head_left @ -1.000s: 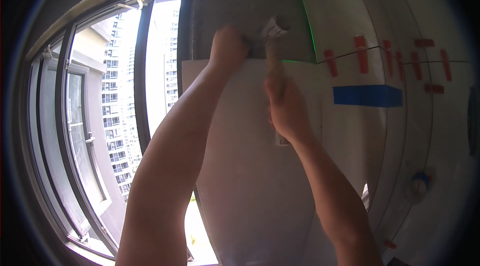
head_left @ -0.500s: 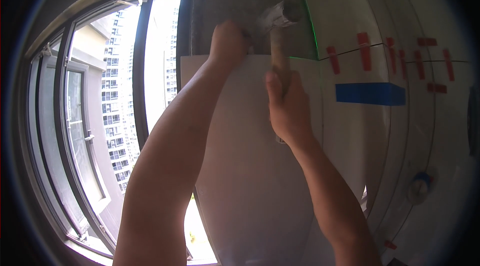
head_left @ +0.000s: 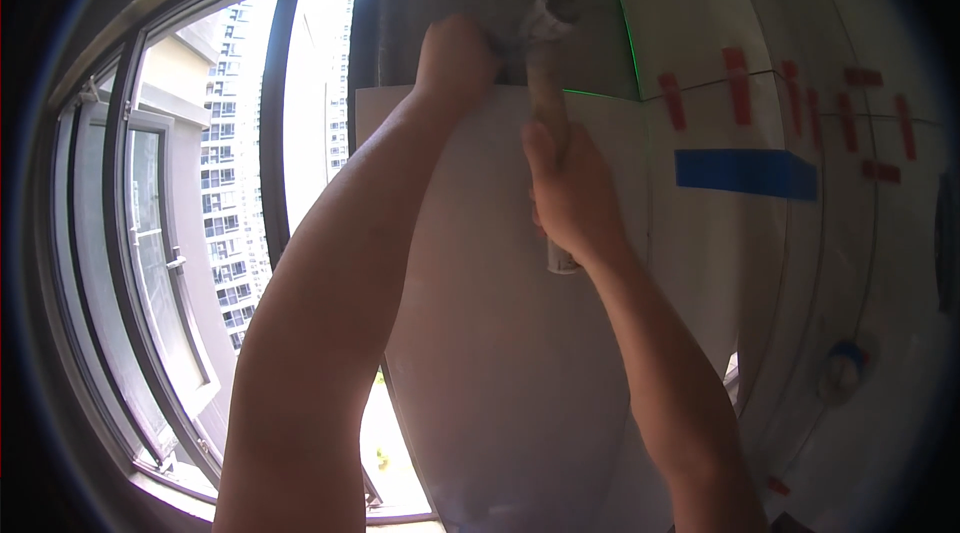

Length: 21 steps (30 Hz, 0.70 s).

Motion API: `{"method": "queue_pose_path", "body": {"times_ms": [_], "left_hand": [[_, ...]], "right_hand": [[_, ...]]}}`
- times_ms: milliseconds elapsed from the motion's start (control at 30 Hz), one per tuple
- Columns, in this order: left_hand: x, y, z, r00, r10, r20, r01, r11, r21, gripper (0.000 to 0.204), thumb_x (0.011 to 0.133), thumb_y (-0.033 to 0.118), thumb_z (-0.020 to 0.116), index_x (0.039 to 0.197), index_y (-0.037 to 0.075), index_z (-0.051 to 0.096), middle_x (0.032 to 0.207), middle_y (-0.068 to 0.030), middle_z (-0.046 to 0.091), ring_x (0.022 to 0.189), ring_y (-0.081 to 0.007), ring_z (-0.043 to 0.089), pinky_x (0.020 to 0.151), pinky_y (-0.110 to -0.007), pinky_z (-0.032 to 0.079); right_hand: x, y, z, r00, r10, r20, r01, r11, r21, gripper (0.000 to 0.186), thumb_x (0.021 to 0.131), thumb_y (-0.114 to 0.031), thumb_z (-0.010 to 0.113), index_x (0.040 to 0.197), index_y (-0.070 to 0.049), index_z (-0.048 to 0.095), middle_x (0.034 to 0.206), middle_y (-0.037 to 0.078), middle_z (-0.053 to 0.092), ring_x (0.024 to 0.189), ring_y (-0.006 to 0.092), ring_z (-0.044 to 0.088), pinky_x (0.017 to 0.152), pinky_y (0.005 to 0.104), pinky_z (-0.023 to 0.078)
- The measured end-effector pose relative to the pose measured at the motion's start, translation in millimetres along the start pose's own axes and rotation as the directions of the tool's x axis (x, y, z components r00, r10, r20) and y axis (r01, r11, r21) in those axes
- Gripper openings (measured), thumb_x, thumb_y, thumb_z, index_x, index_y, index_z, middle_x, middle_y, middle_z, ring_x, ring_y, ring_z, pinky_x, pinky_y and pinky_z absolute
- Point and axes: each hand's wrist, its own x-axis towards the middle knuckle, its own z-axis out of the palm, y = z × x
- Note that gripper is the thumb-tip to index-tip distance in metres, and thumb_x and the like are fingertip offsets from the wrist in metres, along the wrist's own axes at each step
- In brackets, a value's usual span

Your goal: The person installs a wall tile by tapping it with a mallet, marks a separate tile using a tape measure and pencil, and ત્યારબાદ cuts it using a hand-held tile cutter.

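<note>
While the right hand [head_left: 580, 188] grips a hammer [head_left: 546, 83] in front of the panel [head_left: 500, 333], head above its top edge, the left hand [head_left: 455, 58] curls at that edge; whether it pinches anything, I cannot tell.

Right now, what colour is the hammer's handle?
The handle is light tan, slightly blurred; best seen in the head view.

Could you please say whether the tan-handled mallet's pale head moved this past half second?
Yes: the pale head shifted left, away from the vertical green light line.
</note>
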Motion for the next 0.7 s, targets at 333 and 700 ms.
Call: {"method": "queue_pose_path", "body": {"times_ms": [333,700], "left_hand": [[1,2,0,0.999,-0.042,0.002,0.042,0.999,0.002,0.018,0.072,0.012,0.063,0.084,0.006,0.075,0.083,-0.0177,0.069,0.081,-0.0338,0.067,0.078,-0.04,0.054],[-9,-6,4,0.994,-0.11,0.001,0.11,0.992,-0.068,0.015,0.072,0.017,0.069,0.082,0.008,0.075,0.082,-0.0161,0.069,0.079,-0.0327,0.067,0.077,-0.039,0.054]], "right_hand": [[-7,-2,3,0.996,-0.044,-0.078,0.04,0.998,-0.056,0.049,0.096,-0.045,0.048,0.101,0.004,0.05,0.077,0.023,0.064,0.073,0.0408,0.066,0.065,0.0461,0.052],[-10,-16,-3,0.997,-0.011,-0.08,0.009,0.999,-0.031,0.051,0.096,-0.046,0.047,0.097,0.005,0.052,0.074,0.023,0.064,0.071,0.039,0.067,0.065,0.0468,0.052]]}}
